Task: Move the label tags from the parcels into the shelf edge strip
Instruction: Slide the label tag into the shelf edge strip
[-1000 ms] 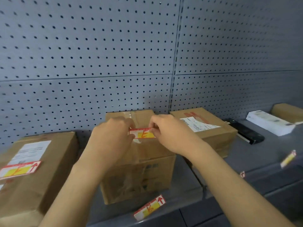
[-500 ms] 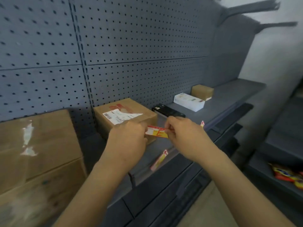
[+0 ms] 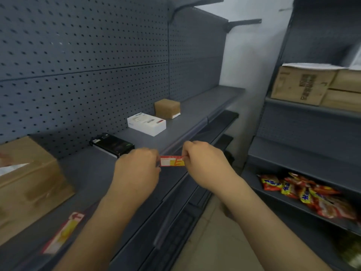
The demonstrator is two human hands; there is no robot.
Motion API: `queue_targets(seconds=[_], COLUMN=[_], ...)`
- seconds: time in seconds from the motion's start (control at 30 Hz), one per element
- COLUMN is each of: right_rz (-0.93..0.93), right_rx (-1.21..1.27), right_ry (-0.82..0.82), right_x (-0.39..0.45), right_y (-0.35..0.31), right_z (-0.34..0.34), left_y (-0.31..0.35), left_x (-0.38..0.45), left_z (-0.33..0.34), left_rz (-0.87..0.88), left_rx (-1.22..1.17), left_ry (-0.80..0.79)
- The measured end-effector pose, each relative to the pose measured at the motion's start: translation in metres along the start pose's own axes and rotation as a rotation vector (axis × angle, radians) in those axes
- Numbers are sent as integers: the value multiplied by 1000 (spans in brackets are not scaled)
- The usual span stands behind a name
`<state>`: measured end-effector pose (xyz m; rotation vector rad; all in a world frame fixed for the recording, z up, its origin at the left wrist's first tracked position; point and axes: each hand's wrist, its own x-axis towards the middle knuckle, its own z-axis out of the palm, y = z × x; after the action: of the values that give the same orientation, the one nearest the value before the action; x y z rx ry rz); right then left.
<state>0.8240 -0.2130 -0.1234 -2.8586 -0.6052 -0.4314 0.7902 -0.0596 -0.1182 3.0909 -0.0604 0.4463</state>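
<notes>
A red, white and yellow label tag (image 3: 172, 160) is stretched level between my two hands, just in front of the shelf edge strip (image 3: 187, 134). My left hand (image 3: 137, 169) pinches its left end and my right hand (image 3: 204, 161) pinches its right end. Another tag (image 3: 63, 232) with a red arrow sits in the edge strip at the lower left. A brown cardboard parcel (image 3: 29, 180) with a white shipping label stands on the shelf at the far left, partly cut off by the frame.
On the grey shelf (image 3: 203, 102) lie a black flat box (image 3: 113, 144), a white box (image 3: 146, 123) and a small brown box (image 3: 167, 108). Pegboard backs the shelf. A second rack at the right holds cartons (image 3: 300, 85) and red snack packets (image 3: 308, 194).
Both hands lifted the tag off the middle parcel and carried it rightward along the shelf. The view swung right, so the parcels slid out to the left and the right-hand rack came in.
</notes>
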Motion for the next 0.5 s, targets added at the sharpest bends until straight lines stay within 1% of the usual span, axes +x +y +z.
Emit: queue_targets(seconds=[0.17,0.33,0.5], right_rz=[15,-1,-8], right_rx=[5,8,24], right_ry=[-26,-14,-65], right_x=[28,70,108], right_y=[59,107,152], right_z=[11,32,49], left_y=[34,47,62], left_x=[51,111,169], left_z=[28,57,82], left_rz=[20,-6,-62], left_rx=[-16,23,22], left_ry=[-37,-42,-125])
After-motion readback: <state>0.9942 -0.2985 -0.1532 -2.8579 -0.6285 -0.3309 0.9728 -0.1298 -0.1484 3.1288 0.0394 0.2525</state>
